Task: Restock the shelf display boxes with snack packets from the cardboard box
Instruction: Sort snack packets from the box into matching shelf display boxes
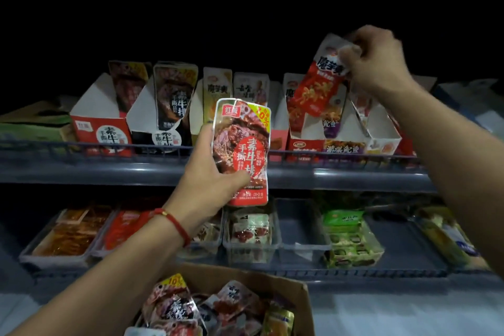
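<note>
we see our left hand (211,172) wrapped round the lower half of a red steak-print packet (242,151), thumb across its front and fingers behind. the packet's long axis runs nearly straight up and down, its top edge pointing up toward the upper shelf (109,172) and leaning slightly left. a red cord bracelet (174,222) circles that wrist.

up and to the right of it, our right hand (375,58) pinches the top edge of a red-orange packet (317,82). this packet hangs slanted, its long axis running from the hand down and to the left, with its lower end dipping into the red display box (306,142) below the hand. whether it touches the box floor we cannot tell.

just behind the left hand's packet stands a row of display boxes on the upper shelf: to the left of that hand a red-and-white steak box (101,128) and a black steak box (156,128), each with upright packets inside. below the right hand sits an open white box (381,139).

beneath both hands the lower shelf holds clear trays (251,232) of snacks. nearest us, under the left forearm, the cardboard box (304,305) lies open with loose packets (174,305) piled at mixed angles.
</note>
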